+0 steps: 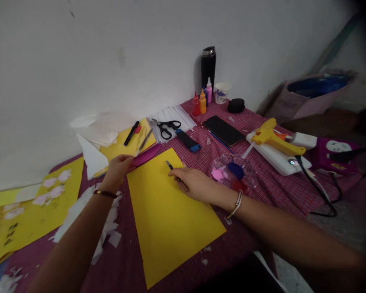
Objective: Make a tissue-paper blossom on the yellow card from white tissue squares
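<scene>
A plain yellow sheet of paper [171, 219] lies in front of me on the table. Over its upper part is my right hand [195, 183], its fingers closed around a slim black pen-like tool [170, 165] with a grey tip pointing away to the upper left. At the sheet's upper left corner is my left hand [118, 167], thumb and fingers pinched together. A purple flat piece [147, 156] and the end of a thin grey, clear-ended stick [144, 141] meet its fingertips; which one it grips is unclear. Scissors [166, 127] with black handles lie beyond.
A box cutter [187, 141], a phone [224, 130] and a clear palette [234, 171] with paint lie to the right. Farther right, a yellow glue gun [276, 140] rests on a white case near cables. Torn white paper [110, 228] and flower-painted yellow sheets [55, 195] are left.
</scene>
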Available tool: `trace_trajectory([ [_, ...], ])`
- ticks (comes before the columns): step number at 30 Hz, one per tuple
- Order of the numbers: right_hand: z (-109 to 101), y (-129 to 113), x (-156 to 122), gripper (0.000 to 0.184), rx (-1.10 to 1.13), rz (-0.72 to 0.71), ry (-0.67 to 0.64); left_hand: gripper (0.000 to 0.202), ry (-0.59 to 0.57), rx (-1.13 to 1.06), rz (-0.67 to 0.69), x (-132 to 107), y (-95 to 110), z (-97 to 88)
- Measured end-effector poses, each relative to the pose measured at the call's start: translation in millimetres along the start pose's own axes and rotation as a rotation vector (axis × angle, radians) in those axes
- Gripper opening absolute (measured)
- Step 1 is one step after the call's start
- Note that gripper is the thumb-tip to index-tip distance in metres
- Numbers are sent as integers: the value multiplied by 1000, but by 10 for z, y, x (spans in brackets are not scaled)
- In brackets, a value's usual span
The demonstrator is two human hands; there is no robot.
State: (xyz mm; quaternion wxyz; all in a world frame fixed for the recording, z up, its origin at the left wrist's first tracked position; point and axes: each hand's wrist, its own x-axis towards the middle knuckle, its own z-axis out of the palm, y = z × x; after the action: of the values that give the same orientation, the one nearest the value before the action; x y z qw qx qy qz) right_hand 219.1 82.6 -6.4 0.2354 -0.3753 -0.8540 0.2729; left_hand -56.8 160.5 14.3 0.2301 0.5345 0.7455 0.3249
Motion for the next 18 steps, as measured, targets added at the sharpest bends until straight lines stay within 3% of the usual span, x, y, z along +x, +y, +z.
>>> trace_trajectory([
  [3,-34,-28,32,42,-40,40,44,27,-58,-25,3,-48,-158,-135],
  [7,-145,-144,127,35,-215,41,0,31,-48,163,97,58,-244,-241],
  [12,-287,-307,306,28,-529,31,-143,41,14,573,263,421,-116,-67],
  [18,-259,-242,732,28,-706,80,-196,26,-55,673,292,600,-52,137],
])
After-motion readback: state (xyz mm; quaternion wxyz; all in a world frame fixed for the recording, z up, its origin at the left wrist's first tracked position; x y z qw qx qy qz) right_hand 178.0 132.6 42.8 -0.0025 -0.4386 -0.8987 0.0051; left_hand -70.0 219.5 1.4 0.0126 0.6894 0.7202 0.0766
